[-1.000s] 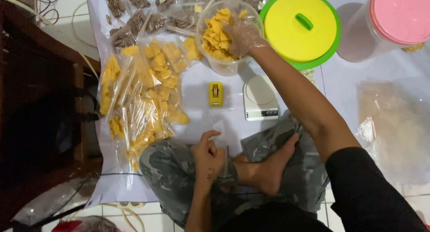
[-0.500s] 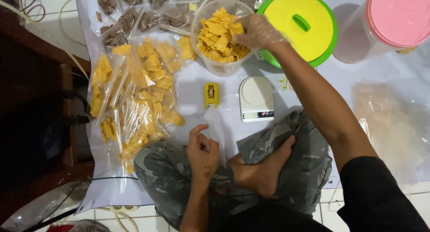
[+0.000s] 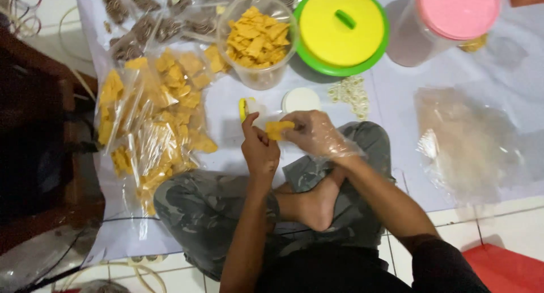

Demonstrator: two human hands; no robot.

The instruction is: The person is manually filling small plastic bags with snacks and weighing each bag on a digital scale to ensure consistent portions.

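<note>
A few yellow chips (image 3: 279,129) sit at the centre of the frame, pinched in the fingers of the right hand (image 3: 317,135), which wears a thin clear glove. The left hand (image 3: 259,148) is bare and meets them from the left, its fingers curled and closed on the edge of a clear bag that is hard to make out. Just above the hands lie a small yellow tool (image 3: 243,108) and a white scale (image 3: 301,99). Higher up stands a clear tub of chips (image 3: 258,39), beside a yellow-lidded bowl (image 3: 341,30). Filled bags of chips (image 3: 153,117) pile up at the left.
</note>
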